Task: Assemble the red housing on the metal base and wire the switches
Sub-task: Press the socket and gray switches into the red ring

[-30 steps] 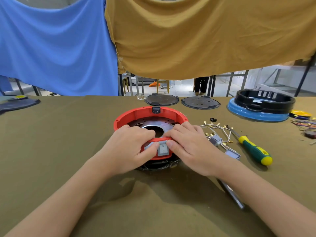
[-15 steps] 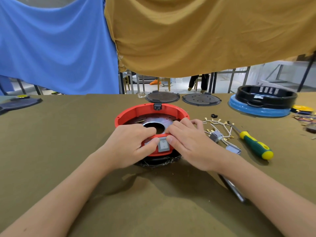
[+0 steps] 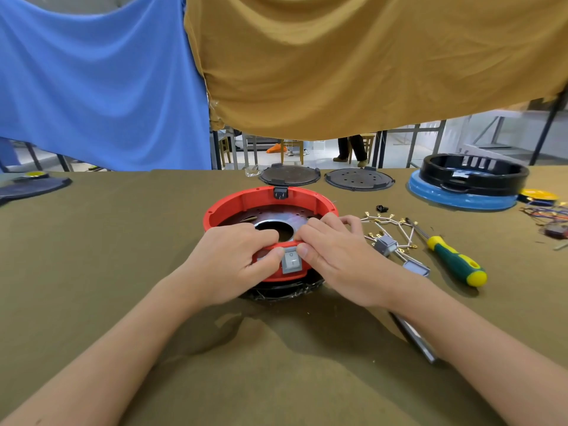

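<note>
Red housing (image 3: pixel 242 201), mid-table: your left hand (image 3: pixel 229 262) and right hand (image 3: pixel 341 259) are still gripping its near rim, fingers curled over; grey switch (image 3: pixel 290 262) between thumbs, barely shifted—you are seating, not yet wiring.

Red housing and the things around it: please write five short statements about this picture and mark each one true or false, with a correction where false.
1. Both hands grip the near rim of the red housing. True: the left hand and the right hand hold it on either side of the grey switch.
2. The screwdriver is in the right hand. False: it lies on the table, right of the housing.
3. A grey switch sits in the near wall of the housing. True.
4. The loose wires lie left of the housing. False: they lie to its right.
5. The black ring rests on a yellow disc. False: on a blue disc.
</note>
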{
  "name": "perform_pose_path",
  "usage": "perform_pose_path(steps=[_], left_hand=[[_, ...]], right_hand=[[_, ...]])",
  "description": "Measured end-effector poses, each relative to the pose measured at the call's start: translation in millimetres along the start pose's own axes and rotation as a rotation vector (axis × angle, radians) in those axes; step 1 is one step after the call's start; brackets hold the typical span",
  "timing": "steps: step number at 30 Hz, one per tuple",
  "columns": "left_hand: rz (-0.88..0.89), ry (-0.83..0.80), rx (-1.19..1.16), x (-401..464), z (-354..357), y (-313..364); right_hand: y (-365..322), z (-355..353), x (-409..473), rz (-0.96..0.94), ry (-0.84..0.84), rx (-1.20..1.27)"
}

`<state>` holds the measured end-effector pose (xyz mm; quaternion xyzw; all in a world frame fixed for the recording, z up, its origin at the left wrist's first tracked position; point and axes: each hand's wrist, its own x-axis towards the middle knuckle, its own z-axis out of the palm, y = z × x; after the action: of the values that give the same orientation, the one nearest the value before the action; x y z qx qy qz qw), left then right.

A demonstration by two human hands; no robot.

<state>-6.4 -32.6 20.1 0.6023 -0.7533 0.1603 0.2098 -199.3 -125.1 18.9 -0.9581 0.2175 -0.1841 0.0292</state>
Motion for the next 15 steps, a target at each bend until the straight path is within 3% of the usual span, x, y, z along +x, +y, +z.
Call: perform_pose_path(steps=[15], left_hand=[[0.006,0.009,-0.026,-0.4,-0.1,-0.9]], right_hand=[[4.8,5.3,-3.0,-0.031,0.07,0.088]])
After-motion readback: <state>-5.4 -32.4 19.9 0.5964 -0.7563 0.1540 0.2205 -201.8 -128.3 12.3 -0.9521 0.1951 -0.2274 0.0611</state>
